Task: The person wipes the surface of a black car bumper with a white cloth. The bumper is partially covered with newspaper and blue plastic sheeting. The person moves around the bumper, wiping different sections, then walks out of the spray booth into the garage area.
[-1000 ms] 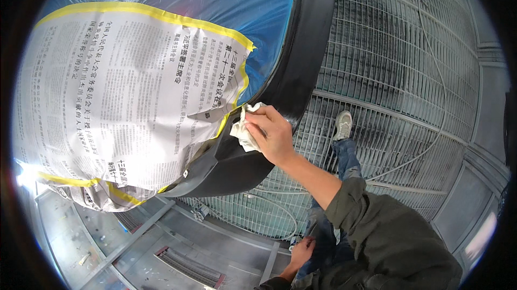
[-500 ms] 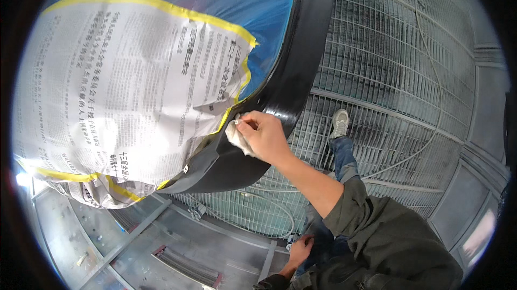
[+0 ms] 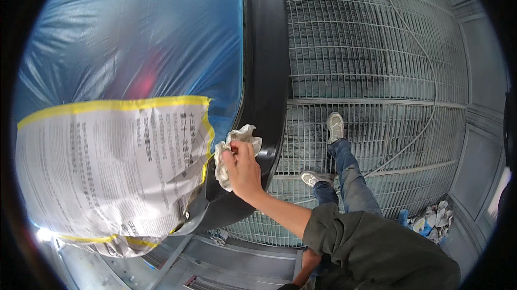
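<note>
My right hand (image 3: 245,169) grips a crumpled off-white rag (image 3: 222,174) with bent fingers. The rag lies against the glossy black curved panel (image 3: 262,75) of a masked vehicle, close to where the panel meets the masking. Printed newspaper (image 3: 113,166), edged with yellow tape (image 3: 118,105), covers the area left of the hand. Above the paper stretches blue plastic film (image 3: 134,42). Low in the picture, my left hand (image 3: 309,260) hangs near my body, away from the panel. My right sleeve hides part of it, so its fingers cannot be made out.
I stand on a metal grate floor (image 3: 371,75), right of the vehicle. A thin hose (image 3: 434,83) curves across the grate. Crumpled paper (image 3: 436,217) is heaped by the grey wall (image 3: 474,155) at the lower right. Grey framework runs along the bottom.
The view has shifted, so the vehicle sits lower and further left. My right hand has slid the rag up along the panel's edge, and more of the rag shows. My left hand is now more covered.
</note>
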A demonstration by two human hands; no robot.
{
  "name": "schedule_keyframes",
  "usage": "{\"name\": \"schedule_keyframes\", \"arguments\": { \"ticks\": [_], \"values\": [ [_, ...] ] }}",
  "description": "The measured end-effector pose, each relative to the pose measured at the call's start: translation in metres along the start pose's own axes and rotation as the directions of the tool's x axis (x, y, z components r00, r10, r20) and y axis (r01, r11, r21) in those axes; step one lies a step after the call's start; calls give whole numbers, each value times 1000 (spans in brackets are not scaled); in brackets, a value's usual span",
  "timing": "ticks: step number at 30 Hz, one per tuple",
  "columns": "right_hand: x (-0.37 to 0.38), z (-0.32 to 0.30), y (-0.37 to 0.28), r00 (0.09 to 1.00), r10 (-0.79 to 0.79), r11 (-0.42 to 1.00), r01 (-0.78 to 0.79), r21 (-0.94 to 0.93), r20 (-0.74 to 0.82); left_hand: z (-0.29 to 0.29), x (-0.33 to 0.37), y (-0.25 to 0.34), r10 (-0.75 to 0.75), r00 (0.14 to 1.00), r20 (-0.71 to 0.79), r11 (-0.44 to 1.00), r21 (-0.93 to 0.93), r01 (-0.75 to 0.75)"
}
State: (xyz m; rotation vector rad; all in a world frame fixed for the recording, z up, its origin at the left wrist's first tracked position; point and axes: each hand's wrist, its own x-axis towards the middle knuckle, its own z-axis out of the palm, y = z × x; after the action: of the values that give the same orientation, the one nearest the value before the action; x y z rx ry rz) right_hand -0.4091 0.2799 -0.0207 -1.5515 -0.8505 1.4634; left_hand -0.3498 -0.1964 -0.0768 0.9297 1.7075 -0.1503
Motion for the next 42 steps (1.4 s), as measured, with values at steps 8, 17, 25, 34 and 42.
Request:
{"name": "schedule_keyframes", "arguments": {
  "ticks": [8,17,25,34,42],
  "values": [
    [133,-2,12,896,-172,985,157,-71,-410,-67,11,117,-161,987,16,964,-210,161],
    [321,-76,-49,656,-752,523,540,-659,-59,-81,53,183,-231,960,158,973,51,225],
    [156,-106,28,677,-534,413,732,-543,507,-120,89,259,-70,998,0,937,-343,66],
    [371,-117,-84,721,-594,231,578,-782,357,-164,158,263,-21,998,-55,944,-329,2],
    [560,-125,-161,693,-639,145,534,-833,333,-199,203,305,-14,1000,0,991,-133,14]
  ]
}}
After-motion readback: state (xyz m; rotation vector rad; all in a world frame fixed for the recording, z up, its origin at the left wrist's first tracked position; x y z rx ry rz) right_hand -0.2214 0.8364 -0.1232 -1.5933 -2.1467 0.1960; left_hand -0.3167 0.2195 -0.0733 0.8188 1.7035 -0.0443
